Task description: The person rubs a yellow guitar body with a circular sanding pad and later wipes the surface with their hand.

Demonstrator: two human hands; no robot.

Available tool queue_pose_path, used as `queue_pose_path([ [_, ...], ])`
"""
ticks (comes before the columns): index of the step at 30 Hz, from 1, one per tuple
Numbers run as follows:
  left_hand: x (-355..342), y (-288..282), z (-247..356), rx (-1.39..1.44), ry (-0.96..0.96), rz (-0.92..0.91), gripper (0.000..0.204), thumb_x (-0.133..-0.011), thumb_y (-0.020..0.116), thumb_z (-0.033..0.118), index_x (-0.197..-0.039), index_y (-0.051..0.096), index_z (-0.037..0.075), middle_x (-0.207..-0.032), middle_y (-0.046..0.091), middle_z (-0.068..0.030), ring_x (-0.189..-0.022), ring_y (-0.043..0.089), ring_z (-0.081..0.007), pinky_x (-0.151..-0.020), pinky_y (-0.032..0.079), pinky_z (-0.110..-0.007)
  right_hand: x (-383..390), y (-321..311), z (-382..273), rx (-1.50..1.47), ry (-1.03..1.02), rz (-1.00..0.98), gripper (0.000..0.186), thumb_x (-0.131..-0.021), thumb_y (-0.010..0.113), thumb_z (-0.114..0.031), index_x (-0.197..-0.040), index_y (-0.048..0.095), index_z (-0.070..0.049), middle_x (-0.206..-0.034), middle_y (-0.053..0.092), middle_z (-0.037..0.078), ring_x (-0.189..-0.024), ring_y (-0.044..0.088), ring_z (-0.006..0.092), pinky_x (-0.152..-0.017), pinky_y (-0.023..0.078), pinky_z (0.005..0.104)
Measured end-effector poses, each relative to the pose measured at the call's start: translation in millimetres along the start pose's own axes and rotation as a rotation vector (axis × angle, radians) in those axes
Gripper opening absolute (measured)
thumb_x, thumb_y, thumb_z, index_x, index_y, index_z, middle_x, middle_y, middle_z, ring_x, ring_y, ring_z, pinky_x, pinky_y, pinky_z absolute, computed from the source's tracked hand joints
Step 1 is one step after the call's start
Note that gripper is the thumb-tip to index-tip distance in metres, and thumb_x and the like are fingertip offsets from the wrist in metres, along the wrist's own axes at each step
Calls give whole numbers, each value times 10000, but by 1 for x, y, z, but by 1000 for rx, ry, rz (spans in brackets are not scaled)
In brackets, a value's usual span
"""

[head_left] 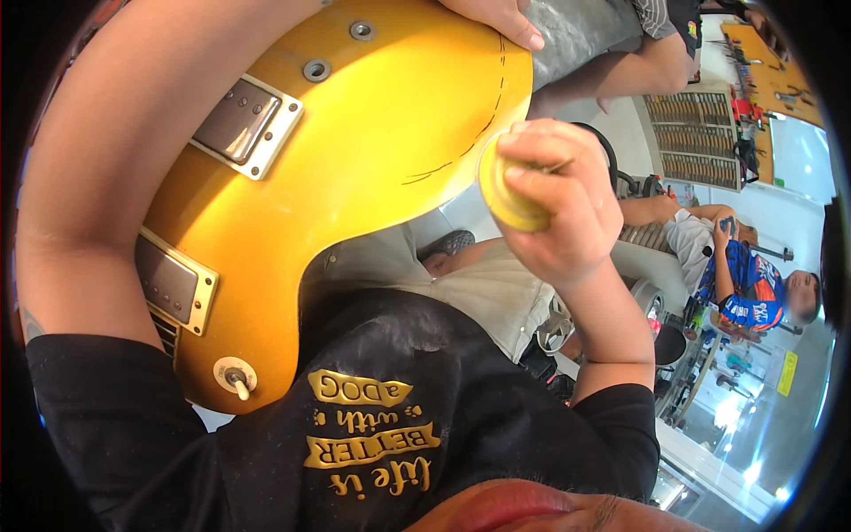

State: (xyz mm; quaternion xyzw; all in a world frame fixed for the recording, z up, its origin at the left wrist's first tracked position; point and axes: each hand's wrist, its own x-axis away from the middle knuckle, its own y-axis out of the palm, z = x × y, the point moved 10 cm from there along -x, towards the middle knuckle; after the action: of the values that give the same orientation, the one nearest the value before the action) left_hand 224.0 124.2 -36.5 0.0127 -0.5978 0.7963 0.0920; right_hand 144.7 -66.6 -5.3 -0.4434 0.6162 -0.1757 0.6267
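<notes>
A gold-topped electric guitar body [381, 160] rests across my lap and against my chest. It carries two metal-framed pickups, a toggle switch [238, 379] and two round metal bushings. Dark dashed marks run along its curved edge. My left arm reaches over the body, and my left hand [501, 16] grips its far edge, partly cut off by the frame. Beside the nearer curve of the rim, my right hand [567, 199] is closed around a round yellow pad [516, 204], like a sanding disc. The pad appears to touch or nearly touch the guitar's edge.
Grey cloth [576, 40] and a bare leg lie beyond the guitar's far end. To the right, a person [745, 275] in a blue shirt sits back from me. Behind are a slotted rack [696, 133], a wooden tool board [771, 66] and a cluttered bench.
</notes>
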Motion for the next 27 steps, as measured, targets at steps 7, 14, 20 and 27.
queue_pose_path([
  [7,-9,5,0,-3,27,-35,771,-1085,550,705,-1361,782,23,-1377,758,-266,-1330,689,-451,-1151,506,-535,-1,0,5,4,-1,56,425,-707,922,75,-1036,672,-25,-1090,794,174,-1006,775,380,-865,639,464],
  [14,-1,1,-1,-10,-20,-58,763,-1082,546,714,-1362,786,46,-1376,762,-255,-1330,691,-448,-1155,504,-537,7,-27,33,283,136,136,473,-759,908,98,-1133,660,-50,-1175,727,164,-1104,727,355,-988,615,459],
  [20,5,1,6,-19,-11,-42,763,-1080,546,717,-1364,785,51,-1381,759,-255,-1330,690,-448,-1152,506,-542,23,-1,-6,144,63,163,545,-672,909,60,-1175,747,-73,-1144,712,112,-1069,686,380,-902,605,465],
  [27,15,-3,11,-16,-24,-48,769,-1085,546,712,-1364,779,33,-1377,758,-263,-1326,691,-452,-1142,510,-537,10,-9,-10,143,40,140,485,-645,865,57,-1117,808,-38,-1089,750,118,-998,738,363,-877,614,452],
])
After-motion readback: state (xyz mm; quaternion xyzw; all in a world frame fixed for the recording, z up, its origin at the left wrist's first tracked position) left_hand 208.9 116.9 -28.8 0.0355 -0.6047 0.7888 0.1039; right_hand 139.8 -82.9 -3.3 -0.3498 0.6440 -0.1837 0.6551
